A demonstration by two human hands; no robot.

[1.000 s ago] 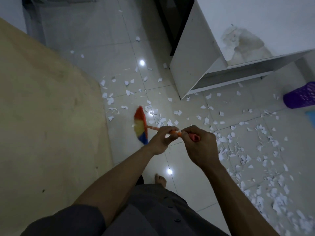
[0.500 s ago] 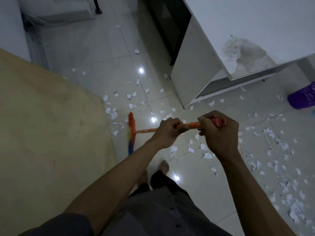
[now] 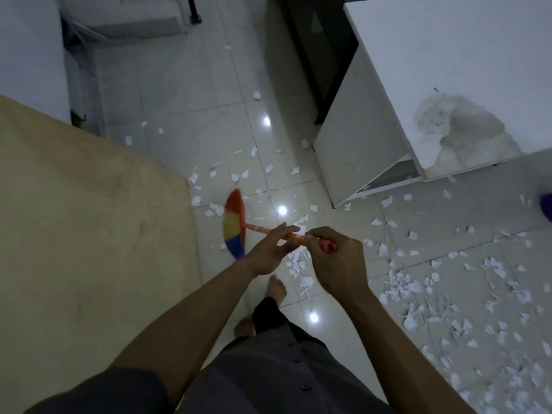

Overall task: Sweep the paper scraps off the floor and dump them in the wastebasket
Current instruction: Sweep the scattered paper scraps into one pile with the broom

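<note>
A broom [image 3: 234,222] with red, yellow and blue bristles and an orange handle stands on the tiled floor beside the mat's edge. My left hand [image 3: 268,249] holds the handle lower down, its fingers partly stretched along it. My right hand [image 3: 334,264] grips the handle's red top end. White paper scraps [image 3: 418,288] lie scattered over the floor, thickest at the right, with a small heap [image 3: 298,265] just below my hands. A sliver of the purple wastebasket [image 3: 547,209] shows at the right edge.
A large tan mat [image 3: 89,234] covers the floor at the left. A white cabinet [image 3: 448,85] stands at the upper right, with a dark gap behind it. My bare feet [image 3: 276,289] stand on the tiles below the broom. A white unit sits at the top left.
The broom head has swung out to the left and come back right, dragging scraps toward my feet. My hands have drawn closer together on the handle. The view has tilted left, pushing the wastebasket to the edge.
</note>
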